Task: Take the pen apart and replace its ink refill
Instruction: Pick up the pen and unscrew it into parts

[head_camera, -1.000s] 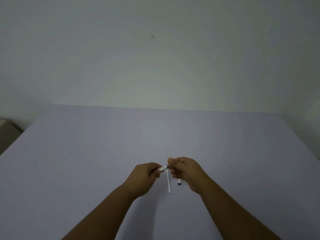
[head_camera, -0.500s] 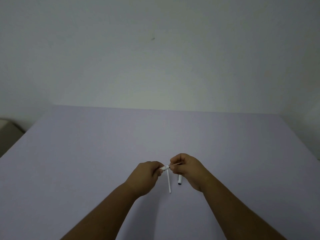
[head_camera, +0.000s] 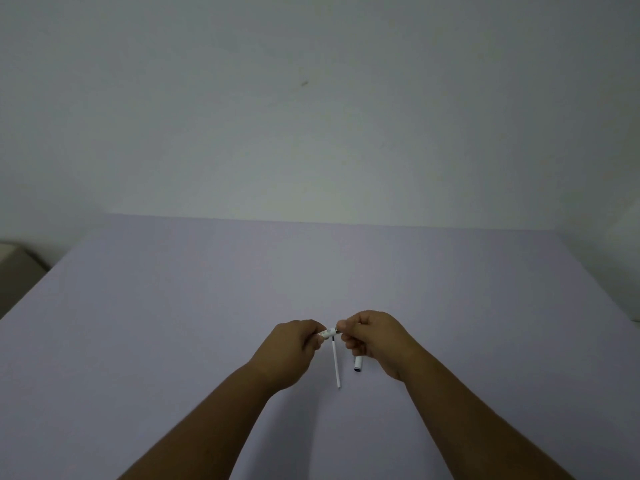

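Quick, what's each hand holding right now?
Left hand: closed on the pen barrel.
Right hand: closed, pinching the same pen's other end.

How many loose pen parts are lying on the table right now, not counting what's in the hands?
2. A thin white refill lies between the wrists; a short white cap-like piece lies just right of it, partly under the right hand. Others may be hidden by the hands.

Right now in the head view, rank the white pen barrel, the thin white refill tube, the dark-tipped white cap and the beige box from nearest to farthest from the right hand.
1. White pen barrel: pinched by the right hand, between both hands.
2. Dark-tipped white cap: lying on the table, partly under that hand.
3. Thin white refill tube: on the table, between the hands.
4. Beige box: far left edge.
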